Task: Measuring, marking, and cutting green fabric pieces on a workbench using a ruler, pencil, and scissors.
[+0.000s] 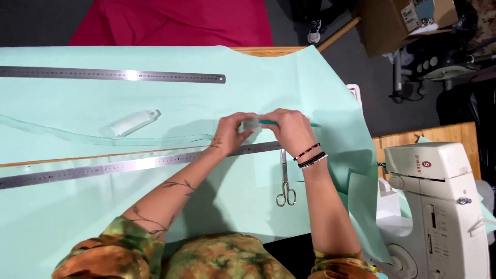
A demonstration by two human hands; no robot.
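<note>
- Your left hand pinches a small pale block, fingers closed on it, above the mint fabric on the desk.
- Your right hand grips a teal pencil touching the block.
- Scissors and a steel ruler lie just beside.

A dark grey floor fills the upper right of the frame. A red cloth lies at top centre. A cardboard box sits at upper right. A white sewing machine stands at lower right on a wooden surface.
</note>
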